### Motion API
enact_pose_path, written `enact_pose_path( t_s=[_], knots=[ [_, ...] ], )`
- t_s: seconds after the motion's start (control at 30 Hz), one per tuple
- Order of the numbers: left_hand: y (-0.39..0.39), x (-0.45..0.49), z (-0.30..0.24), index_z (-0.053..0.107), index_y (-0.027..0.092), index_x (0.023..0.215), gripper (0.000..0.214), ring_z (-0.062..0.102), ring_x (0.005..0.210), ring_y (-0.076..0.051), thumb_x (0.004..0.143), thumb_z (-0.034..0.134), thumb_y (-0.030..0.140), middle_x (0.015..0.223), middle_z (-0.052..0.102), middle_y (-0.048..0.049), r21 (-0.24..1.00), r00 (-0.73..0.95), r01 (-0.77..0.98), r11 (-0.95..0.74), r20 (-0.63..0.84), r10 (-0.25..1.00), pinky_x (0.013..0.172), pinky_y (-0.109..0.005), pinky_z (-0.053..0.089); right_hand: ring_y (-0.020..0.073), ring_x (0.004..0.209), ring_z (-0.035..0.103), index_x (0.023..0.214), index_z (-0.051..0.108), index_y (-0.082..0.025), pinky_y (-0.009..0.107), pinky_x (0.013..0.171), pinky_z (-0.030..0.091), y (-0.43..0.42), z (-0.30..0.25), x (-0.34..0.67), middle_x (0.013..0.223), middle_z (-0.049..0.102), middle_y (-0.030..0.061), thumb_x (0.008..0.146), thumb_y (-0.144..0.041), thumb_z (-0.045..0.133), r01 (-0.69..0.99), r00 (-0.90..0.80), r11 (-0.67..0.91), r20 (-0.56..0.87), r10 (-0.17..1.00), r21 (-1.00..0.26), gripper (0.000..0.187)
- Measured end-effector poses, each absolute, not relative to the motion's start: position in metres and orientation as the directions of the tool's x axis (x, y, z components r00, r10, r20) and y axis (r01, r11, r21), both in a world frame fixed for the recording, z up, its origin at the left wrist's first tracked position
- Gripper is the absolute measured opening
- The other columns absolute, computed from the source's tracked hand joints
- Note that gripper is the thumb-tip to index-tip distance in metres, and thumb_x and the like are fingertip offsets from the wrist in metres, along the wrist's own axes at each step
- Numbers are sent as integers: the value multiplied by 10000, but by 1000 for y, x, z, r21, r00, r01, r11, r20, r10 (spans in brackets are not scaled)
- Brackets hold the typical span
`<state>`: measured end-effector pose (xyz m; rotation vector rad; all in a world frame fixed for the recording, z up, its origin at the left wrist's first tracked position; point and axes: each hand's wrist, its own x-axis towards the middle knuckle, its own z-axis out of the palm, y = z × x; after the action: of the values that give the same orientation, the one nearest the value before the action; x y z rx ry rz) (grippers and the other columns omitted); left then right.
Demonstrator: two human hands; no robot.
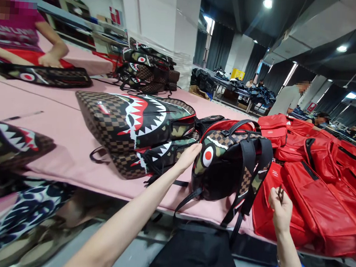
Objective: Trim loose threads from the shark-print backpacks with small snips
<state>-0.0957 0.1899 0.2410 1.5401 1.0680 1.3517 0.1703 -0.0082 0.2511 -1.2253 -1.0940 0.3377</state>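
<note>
In front of me a checkered and camouflage backpack (215, 164) with a red and white eye stands on the table, its top open and red lining showing. My left hand (190, 155) reaches across and grips its left edge, fingertips partly hidden behind the fabric. Black straps (247, 171) hang from the bag's near right side. My right hand (281, 208) is closed in a fist, apart from that bag, in front of the red bags. A small dark pointed tool (280, 192) pokes out of the fist; its exact kind is unclear.
Shark-mouth backpacks (114, 121) lie left of centre on the pink table (59, 133). Red inside-out bags (316, 200) heap up at right. More bags (149, 68) are stacked at the back. A co-worker (17, 32) handles a bag at far left.
</note>
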Motion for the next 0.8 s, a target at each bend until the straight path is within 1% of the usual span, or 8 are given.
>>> enact_pose_path(
  t_s=[0.07, 0.13, 0.2, 0.27, 0.4, 0.5, 0.63, 0.8],
  knots=[
    [175, -95, 256, 647, 133, 910, 539, 577, 974, -243, 735, 492, 618, 999, 666, -105, 944, 176, 53, -326, 312, 933, 894, -359, 431, 65, 445, 279, 556, 349, -187, 210, 421, 246, -10, 266, 162, 508, 292, -65, 795, -489, 556, 244, 416, 386, 456, 787, -890, 438],
    [155, -95, 273, 648, 152, 889, 494, 563, 1001, -247, 734, 519, 602, 999, 665, -85, 940, 296, 3, -341, 325, 898, 905, -345, 425, 67, 423, 336, 571, 418, -176, 209, 413, 288, -10, 290, 157, 495, 370, -49, 821, -518, 504, 220, 347, 378, 434, 831, -899, 432],
    [133, -91, 291, 640, 168, 929, 453, 560, 1004, -246, 756, 519, 568, 1009, 657, -71, 939, 410, -38, -342, 327, 852, 890, -342, 438, 84, 459, 459, 718, 557, -156, 216, 444, 373, -6, 319, 157, 602, 539, 3, 822, -537, 491, 290, 316, 343, 428, 847, -894, 401],
    [111, -85, 306, 633, 186, 970, 429, 576, 980, -240, 770, 510, 545, 996, 658, -56, 944, 542, -44, -327, 298, 786, 857, -337, 463, 97, 477, 521, 866, 596, -151, 216, 442, 410, 2, 347, 163, 683, 609, 29, 801, -565, 501, 359, 338, 295, 418, 843, -886, 429],
    [77, -66, 322, 643, 218, 929, 347, 620, 871, -215, 762, 524, 498, 895, 675, -19, 947, 659, 24, -322, 227, 717, 759, -309, 513, 86, 315, 431, 729, 559, -142, 185, 314, 308, 16, 376, 182, 418, 496, -33, 728, -610, 555, 345, 325, 189, 306, 895, -919, 468],
    [63, -53, 325, 653, 230, 917, 311, 631, 876, -216, 774, 506, 463, 887, 684, -16, 955, 720, 27, -295, 186, 669, 756, -311, 523, 39, 257, 293, 599, 488, -158, 165, 281, 221, 14, 377, 192, 348, 405, -68, 711, -568, 604, 111, 276, 191, 214, 937, -975, 440],
    [57, -49, 323, 667, 263, 999, 320, 612, 976, -241, 753, 545, 426, 1005, 687, -15, 943, 755, 27, -333, 199, 625, 859, -344, 494, -18, 272, 134, 722, 551, -146, 134, 251, 136, 0, 363, 195, 500, 520, -60, 713, -495, 637, -222, 355, 320, 229, 906, -921, 360],
    [48, -71, 315, 724, 284, 880, 283, 637, 907, -264, 708, 581, 458, 954, 709, -20, 941, 680, 104, -321, 169, 713, 836, -359, 515, -19, 256, 111, 818, 558, -172, 113, 229, 143, -10, 344, 200, 535, 511, -86, 732, -470, 618, -365, 363, 354, 219, 906, -861, 316]
  ],
)
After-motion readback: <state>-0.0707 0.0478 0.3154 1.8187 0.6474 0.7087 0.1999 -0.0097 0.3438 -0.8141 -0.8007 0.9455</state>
